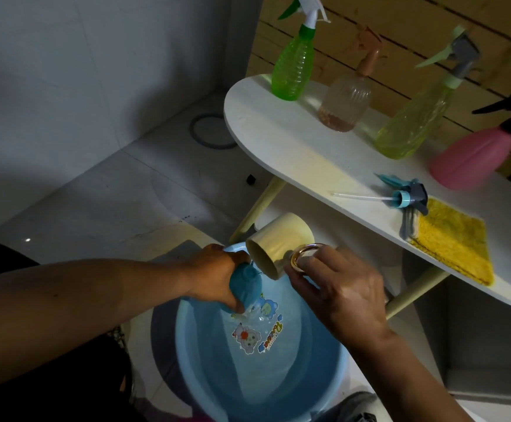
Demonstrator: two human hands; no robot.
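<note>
The left hand (pixel 214 269) gripped a teal bottle (pixel 246 284), fingers curled round its body, above the blue basin (pixel 294 388) on the floor. The right hand (pixel 339 287) pinched the gold handle (pixel 301 254) of a cream mug (pixel 278 242), which was tipped mouth-down just beside the bottle's top, over the basin's far rim.

Over the basin (pixel 278 388), bottle (pixel 246 284) left of tipped cup (pixel 278 245) — table (pixel 278 138) with sprayers (pixel 293 65) and cloth (pixel 455 239) behind, rightward
</note>
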